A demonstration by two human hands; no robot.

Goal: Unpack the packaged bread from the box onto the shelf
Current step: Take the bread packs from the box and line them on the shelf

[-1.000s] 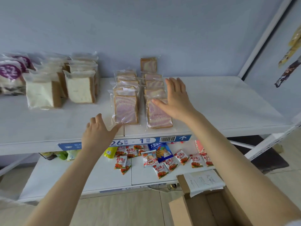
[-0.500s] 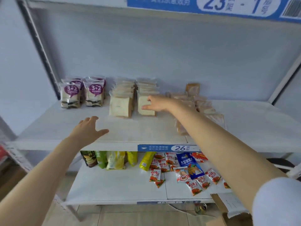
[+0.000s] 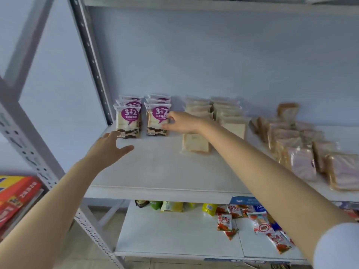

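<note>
Two hands reach over the shelf (image 3: pixel 165 171), and neither carries bread. The left hand (image 3: pixel 110 146) is open, with fingers straight and spread and the thumb out to the side. Its fingertips are at the foot of the left 3+2 pack (image 3: pixel 128 121), touching it or nearly. The right hand (image 3: pixel 180 123) is half open, with the forefinger at the upper corner and the thumb low on the right edge of the right 3+2 pack (image 3: pixel 156 121). I cannot tell if it really pinches the pack.

The step, I think, is to straighten the front packs. To do it well, press low and gently, because these packs stand upright and can tip backward, and soft bread is easily squeezed. Moving both fronts together would keep them in one line.

The 3+2 packs stand in two rows directly ahead of the hands, one row for each hand. The toast packs (image 3: pixel 196 141) are under and beyond the right wrist. The swirl packs (image 3: pixel 303 162) lie well to the right of the right arm. The box is not in view.
</note>
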